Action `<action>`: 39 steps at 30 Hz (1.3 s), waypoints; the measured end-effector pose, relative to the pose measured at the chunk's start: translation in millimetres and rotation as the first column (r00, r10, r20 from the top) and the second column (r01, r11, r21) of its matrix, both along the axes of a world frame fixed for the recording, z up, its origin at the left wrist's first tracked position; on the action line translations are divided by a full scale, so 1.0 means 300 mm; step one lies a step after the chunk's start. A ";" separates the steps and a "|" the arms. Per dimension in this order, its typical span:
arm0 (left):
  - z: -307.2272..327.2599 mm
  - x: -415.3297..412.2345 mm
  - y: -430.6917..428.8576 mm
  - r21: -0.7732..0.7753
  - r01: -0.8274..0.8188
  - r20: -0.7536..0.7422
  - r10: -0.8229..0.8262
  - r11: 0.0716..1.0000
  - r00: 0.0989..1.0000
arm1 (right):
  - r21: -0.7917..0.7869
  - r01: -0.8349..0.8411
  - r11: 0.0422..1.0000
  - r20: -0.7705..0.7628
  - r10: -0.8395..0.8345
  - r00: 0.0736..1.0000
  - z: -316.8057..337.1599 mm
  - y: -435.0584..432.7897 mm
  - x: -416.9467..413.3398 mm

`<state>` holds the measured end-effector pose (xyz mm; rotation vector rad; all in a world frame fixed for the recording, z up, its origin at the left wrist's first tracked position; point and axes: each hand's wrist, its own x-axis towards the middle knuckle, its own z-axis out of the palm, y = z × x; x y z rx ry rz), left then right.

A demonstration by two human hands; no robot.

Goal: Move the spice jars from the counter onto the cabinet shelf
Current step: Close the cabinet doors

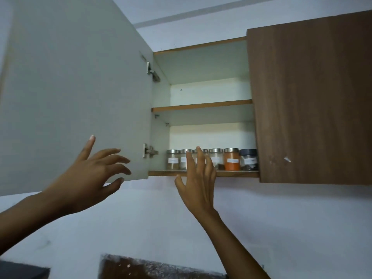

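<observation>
Six spice jars (217,158) are standing upright in one row on the bottom shelf (237,174), side by side, long axes vertical. The orange jar (231,160) is sitting fifth from the left. The dark-lidded jar (248,160) is ending the row at 3 o'clock, just beside the closed brown door (312,97).

Both hands are carrying nothing. The right hand (198,184) is hovering in front of the row with fingers straight and spread. Its tips are overlapping the middle jars; can't tell if they're touching glass. The jars are lying at 12 o'clock from its palm, so the right hand is nearer to them.

The left hand (90,174) is splayed wide at 9 o'clock of the right, in front of the lower edge of the open white door (76,87). Contact is unclear.

My read: the shelf loading is looking done, though most of the counter is out of view. If the door is closing next, the left hand is nearer to its edge. The swing is going toward 3 o'clock, with the right hand sitting in that path.
</observation>
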<state>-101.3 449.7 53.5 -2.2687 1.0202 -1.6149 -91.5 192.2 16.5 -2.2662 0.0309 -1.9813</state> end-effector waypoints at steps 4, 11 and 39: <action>-0.023 -0.021 0.195 -0.017 -0.066 0.015 0.066 0.998 0.998 | -0.015 -0.040 0.999 -0.020 0.040 0.999 -0.016 0.230 -0.001; -0.036 -0.028 0.454 -0.079 -0.194 0.038 0.197 0.978 0.980 | -0.049 -0.129 0.990 -0.110 0.123 0.986 -0.013 0.493 0.007; -0.101 -0.066 0.310 -0.922 0.260 0.023 -0.628 0.288 0.778 | -0.411 -0.171 0.895 0.038 0.205 0.978 0.320 0.917 -0.168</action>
